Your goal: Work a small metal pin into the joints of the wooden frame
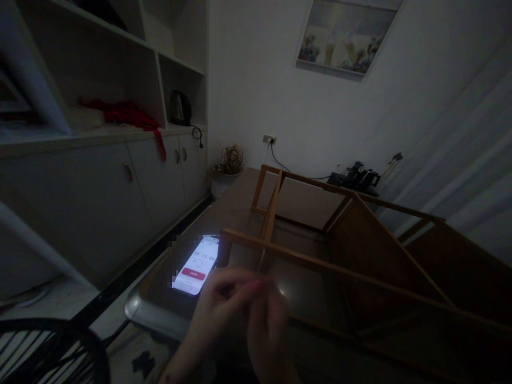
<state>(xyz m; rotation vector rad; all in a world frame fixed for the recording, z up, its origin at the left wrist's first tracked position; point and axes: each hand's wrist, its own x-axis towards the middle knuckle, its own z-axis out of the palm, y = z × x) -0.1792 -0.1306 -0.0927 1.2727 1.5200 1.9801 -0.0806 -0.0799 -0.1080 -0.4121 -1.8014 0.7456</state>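
Observation:
In dim light, my left hand and my right hand meet low in the middle, fingertips pinched together; motion blur hides whether anything small lies between them. They hover over a dark glass-topped table, just in front of a wooden frame of slats and panels lying on it. A lit phone showing a timer and a red button lies flat on the table, just left of my left hand.
White cabinets and shelves line the left wall, with red cloth and a kettle. A potted dry plant stands at the table's far end. A dark device sits by the wall. A black wire chair is bottom left.

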